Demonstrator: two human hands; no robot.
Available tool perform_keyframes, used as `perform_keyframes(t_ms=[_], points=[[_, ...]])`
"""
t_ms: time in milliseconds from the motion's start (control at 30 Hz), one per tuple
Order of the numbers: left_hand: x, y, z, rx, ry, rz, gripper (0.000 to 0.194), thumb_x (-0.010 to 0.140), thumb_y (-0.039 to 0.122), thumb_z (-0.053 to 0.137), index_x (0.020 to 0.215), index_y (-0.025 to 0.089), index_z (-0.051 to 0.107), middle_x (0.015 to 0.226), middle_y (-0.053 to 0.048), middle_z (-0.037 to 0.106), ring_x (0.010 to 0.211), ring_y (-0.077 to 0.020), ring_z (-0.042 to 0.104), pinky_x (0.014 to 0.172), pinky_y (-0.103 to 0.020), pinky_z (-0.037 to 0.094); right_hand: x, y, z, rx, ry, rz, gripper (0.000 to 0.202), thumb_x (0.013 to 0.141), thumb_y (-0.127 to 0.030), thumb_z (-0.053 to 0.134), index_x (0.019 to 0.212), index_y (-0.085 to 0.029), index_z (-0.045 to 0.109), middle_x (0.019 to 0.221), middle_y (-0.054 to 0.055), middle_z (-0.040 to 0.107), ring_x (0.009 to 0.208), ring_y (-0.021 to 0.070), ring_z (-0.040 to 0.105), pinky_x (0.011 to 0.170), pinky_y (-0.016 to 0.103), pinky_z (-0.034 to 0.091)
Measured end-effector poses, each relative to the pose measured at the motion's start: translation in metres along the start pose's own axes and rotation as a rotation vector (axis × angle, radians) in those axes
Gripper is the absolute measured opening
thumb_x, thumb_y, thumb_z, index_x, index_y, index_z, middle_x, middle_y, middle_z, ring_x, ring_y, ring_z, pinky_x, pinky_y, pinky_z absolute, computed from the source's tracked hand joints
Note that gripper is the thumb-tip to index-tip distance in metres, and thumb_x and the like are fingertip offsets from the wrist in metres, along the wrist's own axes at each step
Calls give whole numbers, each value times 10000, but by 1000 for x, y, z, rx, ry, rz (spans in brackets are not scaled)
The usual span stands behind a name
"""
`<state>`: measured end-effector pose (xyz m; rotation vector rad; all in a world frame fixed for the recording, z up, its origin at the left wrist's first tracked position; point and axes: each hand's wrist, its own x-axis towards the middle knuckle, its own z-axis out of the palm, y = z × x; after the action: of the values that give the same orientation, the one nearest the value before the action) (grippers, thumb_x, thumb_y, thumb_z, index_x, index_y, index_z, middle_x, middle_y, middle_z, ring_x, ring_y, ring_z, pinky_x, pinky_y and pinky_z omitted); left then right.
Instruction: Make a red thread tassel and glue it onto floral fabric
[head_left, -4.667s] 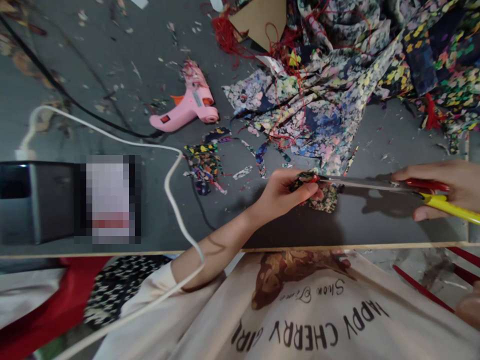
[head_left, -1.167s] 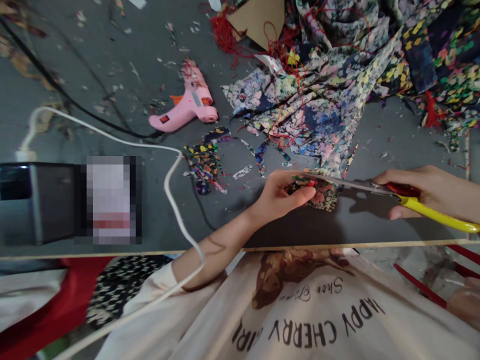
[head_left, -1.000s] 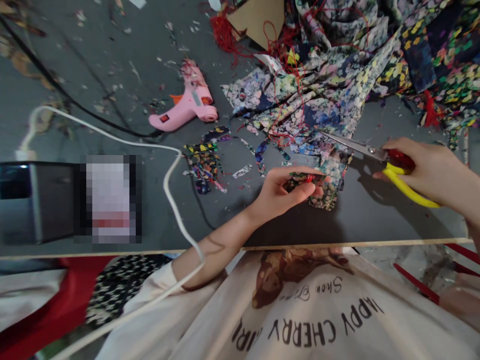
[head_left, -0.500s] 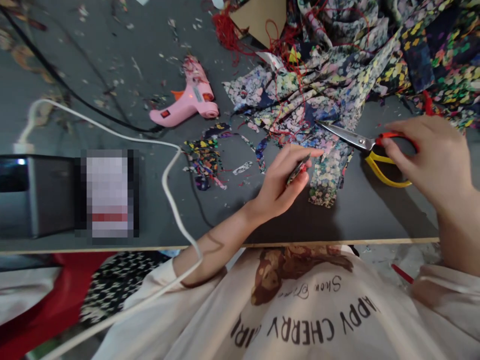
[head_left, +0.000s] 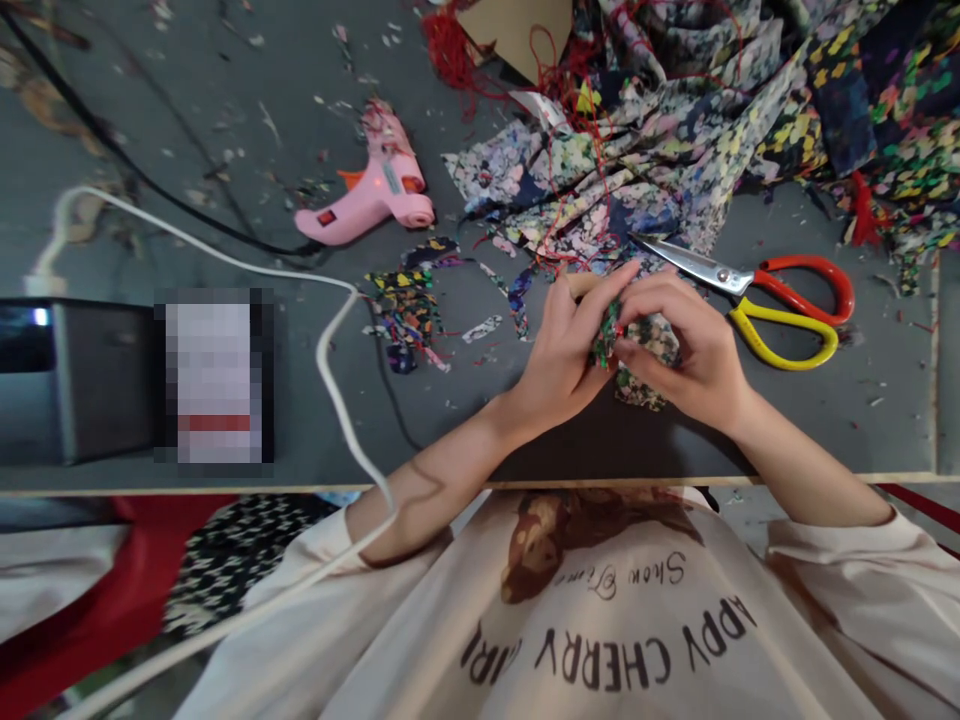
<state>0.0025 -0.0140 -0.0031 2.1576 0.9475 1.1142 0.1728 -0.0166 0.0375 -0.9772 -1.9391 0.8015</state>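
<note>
Between my two hands is a small piece of dark green floral fabric (head_left: 604, 338) with a bit of red on it. My left hand (head_left: 566, 345) is closed around its left side. My right hand (head_left: 686, 345) pinches at its right edge, fingers curled and thumb close to the red bit. Under my right hand a pale floral fabric strip (head_left: 646, 385) lies on the table. Scissors (head_left: 739, 283) with one red and one yellow handle rest just right of my right hand, blades slightly apart and pointing left.
A pink glue gun (head_left: 375, 195) lies left of a heap of floral cloth (head_left: 660, 150) tangled with red thread (head_left: 450, 65). Fabric scraps (head_left: 405, 310) are scattered nearby. A white cable (head_left: 330, 370) crosses my left arm. A dark box (head_left: 105, 385) stands at far left.
My right hand has let go of the scissors, which now lie on the table. It has moved left to meet my left hand at the small fabric piece.
</note>
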Motion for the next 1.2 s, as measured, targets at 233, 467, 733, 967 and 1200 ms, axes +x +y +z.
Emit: perform_keyframes(t_ms=[233, 467, 733, 967, 1200], points=[[3, 0, -2, 3, 97, 69, 506, 860, 330, 607, 1331, 208, 470, 1132, -76, 600, 1028, -211, 563, 882, -346, 507, -6, 12, -3, 292, -24, 137, 63, 902, -277, 574, 895, -218, 552, 842, -3, 603, 767, 106, 591, 719, 254, 505], [2, -2, -2, -49, 129, 25, 426, 853, 439, 663, 1207, 228, 553, 1065, -67, 625, 1021, -208, 574, 903, -352, 513, -3, 15, -8, 289, 58, 265, 210, 882, -428, 617, 903, -222, 586, 853, -12, 595, 747, 92, 606, 700, 241, 531], [4, 2, -4, 110, 103, 22, 413, 886, 508, 602, 1169, 216, 533, 1032, -71, 636, 989, -203, 613, 831, -376, 557, -1, 22, -10, 315, 88, 147, 179, 883, -390, 643, 903, -212, 637, 840, -21, 608, 762, 81, 601, 685, 216, 521], [3, 0, -2, 123, 112, 30, 376, 881, 419, 635, 1177, 217, 521, 1035, -56, 620, 1000, -190, 612, 843, -346, 526, -3, 25, -10, 189, 76, 43, 137, 947, -305, 551, 864, -210, 604, 775, -27, 577, 688, 75, 525, 614, 213, 438], [4, 3, -2, 177, 83, 47, 330, 877, 365, 637, 1152, 213, 535, 1026, -51, 627, 984, -179, 614, 838, -325, 521, -2, 25, -12, 135, 47, 13, 256, 987, -323, 462, 783, -196, 550, 683, -35, 504, 626, 75, 464, 612, 232, 404]])
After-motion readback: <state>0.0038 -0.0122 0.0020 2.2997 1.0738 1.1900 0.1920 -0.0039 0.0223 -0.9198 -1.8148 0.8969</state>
